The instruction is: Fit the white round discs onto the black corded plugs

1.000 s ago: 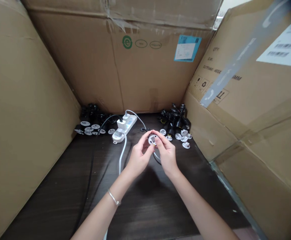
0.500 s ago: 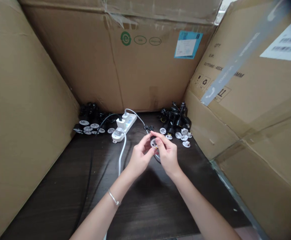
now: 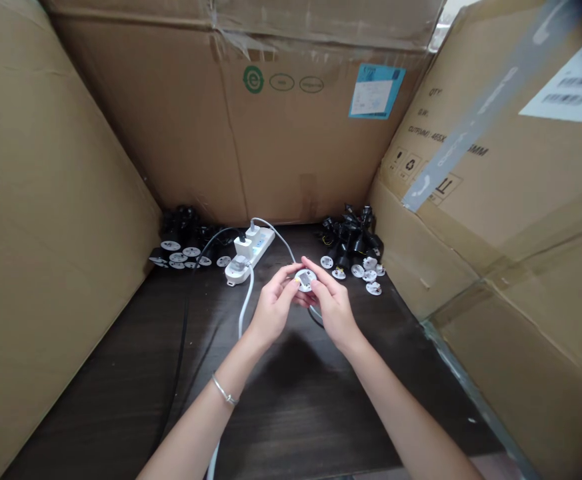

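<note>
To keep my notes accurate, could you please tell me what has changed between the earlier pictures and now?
The left hand and right hand still hold the white round disc, its face now showing more fully between the fingers. A small black cord end seen above the hands is out of view. The power strip and black parts stayed put.

The round white plug disc (image 3: 305, 280) held between my fingertips now lies with its face turned up toward the camera; earlier it sat tilted, partly covered by my fingers. It has risen slightly, toward the far side of my hands. My left hand (image 3: 273, 310) has shifted a little outward, away from my right hand (image 3: 335, 312). The small black connector seen just above my hands has gone from view. More of the white cable (image 3: 213, 460) now shows at the lower edge.
</note>
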